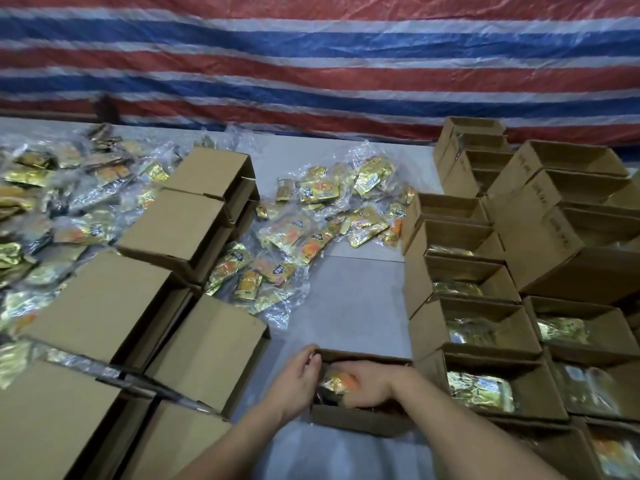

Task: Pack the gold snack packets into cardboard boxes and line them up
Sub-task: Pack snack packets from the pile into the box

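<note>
Head view | I see my right hand point(372, 386) gripping a gold foil snack packet point(337, 379) inside the open brown cardboard box point(360, 419) at 6 o'clock | left hand point(298, 379) relaxed, fingers on the box's rim

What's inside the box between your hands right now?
Inside the box, the right hand presses a gold packet down. The left hand rests at its left wall. Anything beneath is hidden by the hands.

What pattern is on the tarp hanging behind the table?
The tarp has horizontal red, blue and white stripes; the head view, the only one, shows it clearly.
</note>
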Motion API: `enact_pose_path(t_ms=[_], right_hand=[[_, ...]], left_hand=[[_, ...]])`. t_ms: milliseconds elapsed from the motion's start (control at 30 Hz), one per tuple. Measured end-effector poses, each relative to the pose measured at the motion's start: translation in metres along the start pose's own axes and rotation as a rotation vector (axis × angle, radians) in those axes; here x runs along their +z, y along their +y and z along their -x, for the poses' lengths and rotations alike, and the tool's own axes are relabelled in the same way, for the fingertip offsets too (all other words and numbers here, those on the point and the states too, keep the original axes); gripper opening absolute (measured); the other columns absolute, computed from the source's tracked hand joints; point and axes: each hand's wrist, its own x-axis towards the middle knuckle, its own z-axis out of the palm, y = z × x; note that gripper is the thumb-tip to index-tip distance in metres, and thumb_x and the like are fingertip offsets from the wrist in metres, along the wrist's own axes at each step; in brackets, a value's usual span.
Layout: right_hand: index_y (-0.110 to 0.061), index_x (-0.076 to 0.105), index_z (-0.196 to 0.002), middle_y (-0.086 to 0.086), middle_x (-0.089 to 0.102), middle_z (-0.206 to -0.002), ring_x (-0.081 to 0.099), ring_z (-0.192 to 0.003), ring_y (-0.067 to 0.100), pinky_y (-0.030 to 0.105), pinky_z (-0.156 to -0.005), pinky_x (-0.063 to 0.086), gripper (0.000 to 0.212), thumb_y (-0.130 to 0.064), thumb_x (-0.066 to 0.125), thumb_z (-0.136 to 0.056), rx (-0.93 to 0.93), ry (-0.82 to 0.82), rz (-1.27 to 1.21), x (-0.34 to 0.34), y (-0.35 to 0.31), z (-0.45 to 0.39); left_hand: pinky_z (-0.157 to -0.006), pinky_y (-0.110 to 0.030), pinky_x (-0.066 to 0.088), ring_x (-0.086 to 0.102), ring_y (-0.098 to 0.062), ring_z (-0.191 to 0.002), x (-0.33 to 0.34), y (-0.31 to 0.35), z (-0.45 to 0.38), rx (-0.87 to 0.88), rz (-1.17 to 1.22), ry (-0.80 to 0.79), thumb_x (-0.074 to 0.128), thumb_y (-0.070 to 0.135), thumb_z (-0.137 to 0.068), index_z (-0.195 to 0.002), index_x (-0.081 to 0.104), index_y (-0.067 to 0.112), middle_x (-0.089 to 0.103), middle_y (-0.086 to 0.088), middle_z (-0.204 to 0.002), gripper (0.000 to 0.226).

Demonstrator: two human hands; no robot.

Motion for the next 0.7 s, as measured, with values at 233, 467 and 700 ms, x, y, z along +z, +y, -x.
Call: enact_pose_path(t_ms=[233, 467, 700], right_hand=[[-0.038, 0.033, -0.146, 0.000, 0.053, -0.143, 0.052, -0.129, 0.026, 0.032, -0.105, 0.044, 0.079, -0.045, 0.071, -0.078, 0.079, 0.097, 0.108, 0.046, 0.019, -0.024], [-0.027, 0.063, -0.124, -0.013, 0.069, -0.113, 0.063, -0.103, 0.004, 0.016, -0.090, 0.048, 0.049, -0.042, 0.073, -0.078, 0.077, 0.149, -0.256, 0.031, 0.012, 0.003], [-0.018, 0.069, -0.107, 0.009, 0.069, -0.115, 0.059, -0.112, 0.021, 0.019, -0.083, 0.041, 0.041, -0.040, 0.035, -0.103, 0.179, 0.066, -0.135, 0.024, -0.004, 0.007]], left_hand=[[-0.091, -0.034, 0.046, 0.058, -0.023, -0.101, 0.009, -0.008, 0.006, 0.038, -0.021, 0.017, 0.039, 0.030, -0.103, -0.114, 0.054, 0.023, 0.061, -0.011, -0.106, 0.020], [-0.095, -0.025, 0.040, 0.055, -0.018, -0.111, 0.012, -0.007, 0.005, -0.013, -0.006, 0.004, 0.038, 0.032, -0.104, -0.129, 0.050, 0.024, 0.059, -0.007, -0.119, 0.029], [-0.097, -0.032, 0.043, 0.057, -0.023, -0.109, 0.013, -0.008, 0.003, -0.027, 0.015, 0.000, 0.037, 0.034, -0.104, -0.124, 0.050, 0.025, 0.060, -0.011, -0.116, 0.026]])
